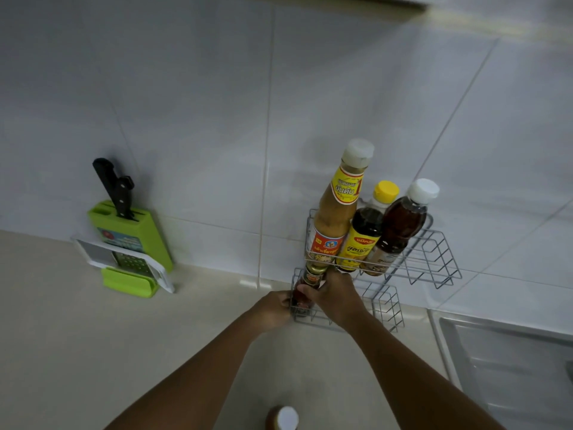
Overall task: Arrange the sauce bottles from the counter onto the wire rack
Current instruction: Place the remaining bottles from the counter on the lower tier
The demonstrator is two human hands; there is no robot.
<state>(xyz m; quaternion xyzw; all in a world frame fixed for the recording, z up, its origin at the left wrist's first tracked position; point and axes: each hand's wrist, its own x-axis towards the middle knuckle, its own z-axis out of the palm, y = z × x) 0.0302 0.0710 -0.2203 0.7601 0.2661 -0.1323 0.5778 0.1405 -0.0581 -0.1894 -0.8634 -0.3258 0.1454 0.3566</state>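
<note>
White wall tiles point(201, 103) and a pale beige counter point(77, 336) make up the setting. At centre, both hands are closed on a small dark bottle with a gold cap point(312, 282), held upright in the left end of the lower tier point(387, 308) of the wire rack; the left hand point(273, 308) is pressed to the rack's left edge and the bottle's side, the right hand point(336, 294) is wrapped around the bottle from the right. Three bottles are seen standing on the upper tier point(434, 262), at 1 o'clock from the hands, touching side by side: a tall tan sauce bottle point(338, 209), a dark bottle with a yellow cap point(364, 231), and a brown bottle with a white cap point(400, 225). One white-capped bottle point(282, 418) is left on the counter at 6 o'clock, at the frame's lower edge. A green knife block point(130, 234) with a black-handled knife point(113, 187) and a grater point(130, 263) is noted at 9 o'clock. A steel sink point(511, 361) lies at 4 o'clock.
</note>
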